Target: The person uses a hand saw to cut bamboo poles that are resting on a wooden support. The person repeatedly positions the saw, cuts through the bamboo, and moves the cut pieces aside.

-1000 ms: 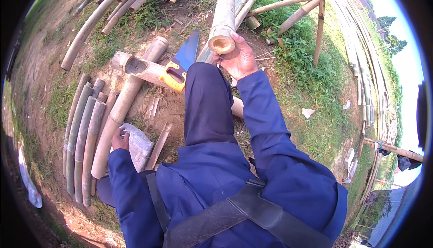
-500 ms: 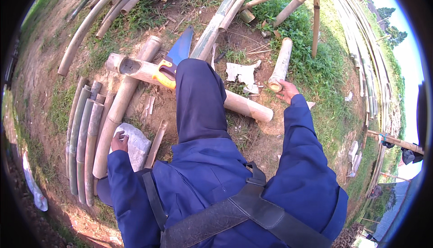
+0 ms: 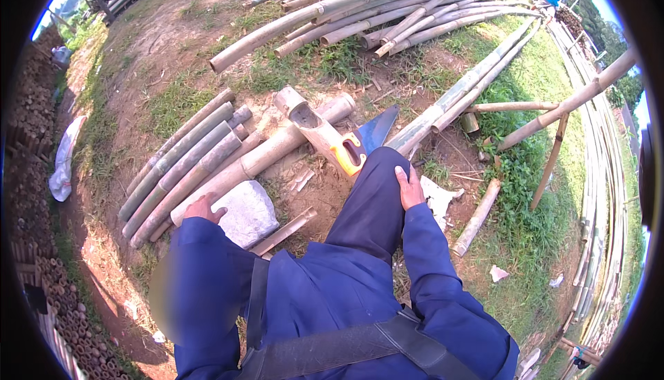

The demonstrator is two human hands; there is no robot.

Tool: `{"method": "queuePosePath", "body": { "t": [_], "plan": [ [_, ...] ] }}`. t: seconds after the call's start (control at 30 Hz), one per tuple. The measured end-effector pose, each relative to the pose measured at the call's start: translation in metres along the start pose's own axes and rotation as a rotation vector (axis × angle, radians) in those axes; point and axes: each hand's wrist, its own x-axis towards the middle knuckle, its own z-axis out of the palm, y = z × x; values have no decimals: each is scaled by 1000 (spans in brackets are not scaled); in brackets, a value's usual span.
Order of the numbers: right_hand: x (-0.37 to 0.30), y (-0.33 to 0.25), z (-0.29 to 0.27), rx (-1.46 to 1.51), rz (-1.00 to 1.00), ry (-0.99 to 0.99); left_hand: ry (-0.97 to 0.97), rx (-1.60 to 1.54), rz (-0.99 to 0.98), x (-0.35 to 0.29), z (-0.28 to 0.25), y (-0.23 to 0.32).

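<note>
My right hand (image 3: 409,188) rests flat on my raised knee with its fingers stretched and nothing in it. My left hand (image 3: 203,210) is held low with its thumb apart from the fingers, beside the white lumpy block (image 3: 250,212) and the end of a thick bamboo pole (image 3: 277,146). Whether it touches either is unclear. A bamboo length with a cut-out notch (image 3: 319,131) lies across that pole, running under my knee. A handsaw (image 3: 377,130) with a yellow handle leans against it. To the right of my knee lies a short bamboo piece (image 3: 477,217).
Several cut bamboo pieces (image 3: 187,162) lie side by side at the left. A split bamboo strip (image 3: 285,231) is near my lap. Long poles (image 3: 387,3) are piled at the back, more (image 3: 595,193) along the right. A bamboo frame (image 3: 588,107) stands at the right.
My right hand has left the short bamboo piece, which now lies on the ground, and has moved onto my knee. The view has turned left.
</note>
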Motion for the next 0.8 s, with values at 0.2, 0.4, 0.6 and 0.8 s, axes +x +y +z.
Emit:
{"method": "queuePosePath", "body": {
  "t": [0.2,0.4,0.6,0.8],
  "plan": [
    [-2,-112,29,-684,-79,-84,-50,-182,-372,-51,-10,-104],
    [7,-123,45,-835,-178,-117,60,-59,-451,-56,-3,-64],
    [10,-113,44,-822,-239,-96,74,-148,-89,-48,-6,-32],
    [6,-119,38,-779,-237,-97,19,-601,153,-11,23,27]
  ]
}}
